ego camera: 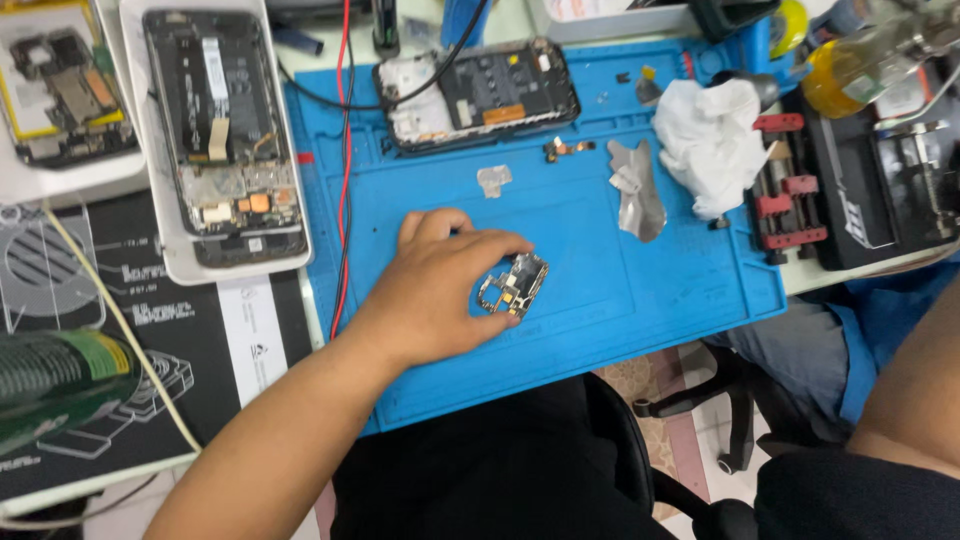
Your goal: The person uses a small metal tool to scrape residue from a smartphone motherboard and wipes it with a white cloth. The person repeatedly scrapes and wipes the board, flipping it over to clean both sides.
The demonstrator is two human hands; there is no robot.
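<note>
Left hand (430, 290) on circuit board (513, 285), blue mat (600, 260) (cluttered bench), opened phones (478, 92)

Blue work mat (600, 300) — plain, one flat shade. Small circuit board (513, 285) at left hand (435, 290): dark, with gold and silver patches. Opened phone (480, 95) at top of mat: black frame, white block at one end, orange strip. Crumpled cloth (710, 140) white; metal shield pieces (637, 190) dull silver-grey. Second opened phone (225, 130) in white tray (180, 260) — black insides, white ribbon, orange spots. Third phone (60, 85): yellow-edged, grey-brown inside. Red and black wires (345, 150) along mat edge. Black sheet (150, 330) with white line drawings. Red-and-black clamp (790, 190). Yellow bottle (850, 70). Green-striped tool (60, 385), cream cable (120, 320).
</note>
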